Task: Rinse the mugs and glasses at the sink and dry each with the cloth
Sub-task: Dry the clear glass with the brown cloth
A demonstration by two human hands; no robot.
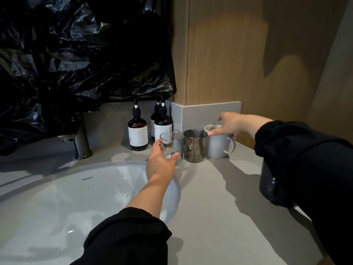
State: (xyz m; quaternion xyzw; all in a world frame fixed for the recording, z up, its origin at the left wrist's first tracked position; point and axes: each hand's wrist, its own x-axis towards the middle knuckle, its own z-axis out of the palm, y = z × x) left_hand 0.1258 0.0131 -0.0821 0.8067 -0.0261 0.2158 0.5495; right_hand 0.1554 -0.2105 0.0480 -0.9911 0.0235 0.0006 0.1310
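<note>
Three drinking vessels are standing in a close row on the grey counter, just past the right rim of the white sink: a clear glass, a smoked glass and a grey mug, in that order from left to right. All three are standing upright on the counter, with the mug's handle pointing right.

We are holding the clear glass with our left hand, fingers curling round its left side and thumb pressing its lower right side. Our right hand is gripping the mug from above, thumb lying on the near rim and the other fingers curling down behind it by the handle, while the forefinger is sticking out to the left. Both arms are wearing black sleeves.

Behind the glasses three brown pump bottles are standing against the low grey upstand. A dark metal tap is rising at the back of the sink. Crumpled black plastic sheet is covering the wall above it, and a wooden panel is filling the right side. A dark container is sitting on the counter, partly hidden under our right sleeve.
</note>
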